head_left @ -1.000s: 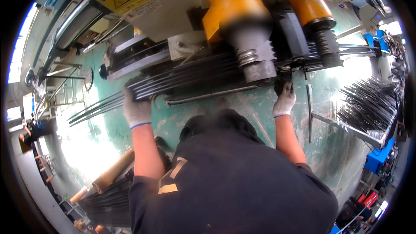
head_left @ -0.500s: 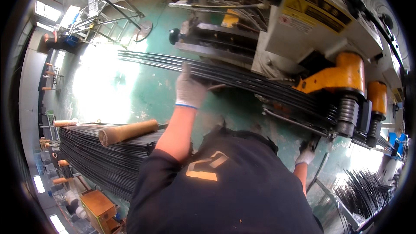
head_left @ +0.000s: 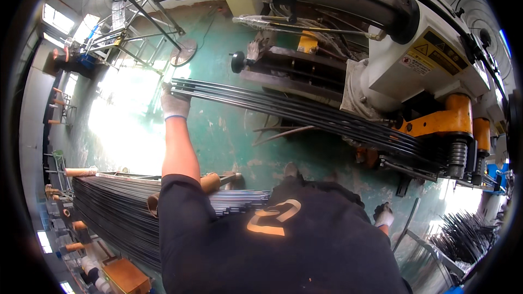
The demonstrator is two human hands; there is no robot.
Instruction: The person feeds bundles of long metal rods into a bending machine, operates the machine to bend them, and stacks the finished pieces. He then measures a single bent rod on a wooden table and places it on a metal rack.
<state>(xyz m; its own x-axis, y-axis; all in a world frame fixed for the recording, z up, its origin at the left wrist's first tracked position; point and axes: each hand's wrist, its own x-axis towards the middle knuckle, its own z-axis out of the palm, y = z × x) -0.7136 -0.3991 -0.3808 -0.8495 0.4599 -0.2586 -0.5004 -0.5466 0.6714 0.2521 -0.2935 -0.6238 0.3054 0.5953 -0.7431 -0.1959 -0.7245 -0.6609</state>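
Black rods point(head_left: 305, 117), apparently metal, long, one loose bundle. Head view, sole entry; places are given from the machine point(head_left: 400, 60), white-housed.

Rods: running along the near side of the machine, right portion reaching the orange head point(head_left: 444, 117) and its coiled spring point(head_left: 457, 153); seating there too dark to tell. Left ends well left of the machine.

Left hand point(head_left: 175, 103): white glove, blue cuff; well left of the machine, closed around the rod ends.

Right hand point(head_left: 384, 216): pale glove, dark fingertips; on the near side of the machine, apart from the bundle. Whether open or closed, cannot tell; no held item visible.

Rod stack point(head_left: 117, 207): dark, left and near of the machine; brown tube point(head_left: 210, 183) beside it.

Spiky heap point(head_left: 466, 237): black, right and near of the machine.

Step, as judged: handling the bundle by its left ends. Moving it would call for a firm left grip, ends kept together, and guidance along the machine without snagging the spring.
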